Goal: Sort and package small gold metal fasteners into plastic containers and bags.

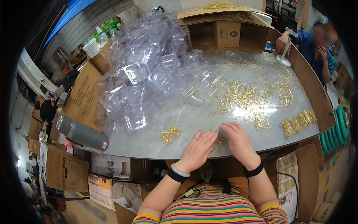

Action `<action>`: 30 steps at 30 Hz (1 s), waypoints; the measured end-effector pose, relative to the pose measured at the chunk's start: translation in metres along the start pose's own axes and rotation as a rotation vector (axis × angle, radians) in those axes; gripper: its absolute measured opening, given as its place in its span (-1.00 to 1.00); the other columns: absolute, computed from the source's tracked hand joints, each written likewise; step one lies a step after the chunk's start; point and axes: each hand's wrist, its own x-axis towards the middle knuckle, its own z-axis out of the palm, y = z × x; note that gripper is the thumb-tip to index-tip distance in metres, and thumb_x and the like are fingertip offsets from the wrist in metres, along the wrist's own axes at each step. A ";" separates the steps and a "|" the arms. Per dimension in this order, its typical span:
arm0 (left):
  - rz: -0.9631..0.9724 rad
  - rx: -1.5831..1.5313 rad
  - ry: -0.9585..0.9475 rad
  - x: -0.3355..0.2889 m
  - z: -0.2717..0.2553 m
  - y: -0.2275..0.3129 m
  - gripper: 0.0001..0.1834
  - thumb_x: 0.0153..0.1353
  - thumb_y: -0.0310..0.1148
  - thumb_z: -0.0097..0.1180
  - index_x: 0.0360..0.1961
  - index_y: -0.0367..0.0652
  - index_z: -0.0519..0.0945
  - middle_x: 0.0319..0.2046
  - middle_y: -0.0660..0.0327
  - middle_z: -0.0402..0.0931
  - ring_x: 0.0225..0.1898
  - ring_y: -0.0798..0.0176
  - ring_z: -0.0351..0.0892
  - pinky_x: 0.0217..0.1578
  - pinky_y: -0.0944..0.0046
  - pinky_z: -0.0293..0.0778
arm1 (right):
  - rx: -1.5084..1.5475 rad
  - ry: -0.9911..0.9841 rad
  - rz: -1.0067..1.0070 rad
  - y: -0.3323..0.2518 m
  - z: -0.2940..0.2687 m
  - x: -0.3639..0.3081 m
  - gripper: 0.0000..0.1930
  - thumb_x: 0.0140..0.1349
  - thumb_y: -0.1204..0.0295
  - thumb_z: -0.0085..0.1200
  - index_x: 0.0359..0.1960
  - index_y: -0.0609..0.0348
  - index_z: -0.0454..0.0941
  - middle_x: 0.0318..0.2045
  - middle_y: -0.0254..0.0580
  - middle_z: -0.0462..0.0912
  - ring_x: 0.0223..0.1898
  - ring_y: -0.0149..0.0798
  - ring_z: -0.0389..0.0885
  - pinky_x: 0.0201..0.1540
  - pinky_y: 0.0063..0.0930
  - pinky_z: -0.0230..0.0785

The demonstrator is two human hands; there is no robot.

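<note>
On the grey tabletop [156, 143], close to its front edge, a small bundle of bent gold wire pieces [220, 139] lies between my hands. My left hand [199, 147] rests palm down with its fingers stretched out, touching the bundle's left side. From the right, my right hand [238, 140] reaches around it, fingers extended and slightly curved. Part of the bundle is hidden by my fingers. A second gold wire bundle [170, 134] lies to the left. Beyond my right hand spreads a loose heap of gold wire pieces [242, 97].
Clear plastic boxes [138, 74] pile high at the left. Several wire bundles [298, 121] line the right edge. A grey flask [82, 131] stands at left; a cardboard box [228, 35] at the back. A person's hand [282, 43] holds a white stand [283, 59].
</note>
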 end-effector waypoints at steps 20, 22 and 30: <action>-0.071 0.022 0.161 -0.008 0.008 -0.003 -0.22 0.11 -0.24 0.39 0.29 -0.34 0.35 0.25 -0.09 0.35 0.34 -0.19 0.27 0.39 -0.22 0.11 | 0.068 -0.169 -0.034 -0.021 -0.015 -0.013 -0.45 0.15 0.52 0.20 0.23 0.24 0.42 0.14 0.02 0.54 0.17 0.09 0.48 0.27 -0.09 0.32; -0.049 0.025 0.104 -0.006 0.008 -0.003 -0.28 0.12 -0.27 0.38 0.26 -0.34 0.38 0.24 -0.07 0.35 0.35 -0.19 0.26 0.39 -0.22 0.11 | 0.024 -0.101 -0.053 -0.018 -0.013 -0.022 -0.46 0.12 0.52 0.28 0.18 0.23 0.47 0.09 -0.02 0.56 0.13 0.08 0.49 0.23 -0.15 0.35; -0.108 -0.179 0.041 -0.005 0.012 -0.003 -0.32 0.19 -0.37 0.31 0.30 -0.30 0.35 0.29 -0.08 0.29 0.41 -0.19 0.17 0.42 -0.10 0.09 | 0.114 -0.056 -0.007 -0.010 0.011 -0.022 -0.56 0.13 0.54 0.27 0.09 0.21 0.53 0.06 -0.04 0.58 0.12 0.07 0.48 0.20 -0.14 0.37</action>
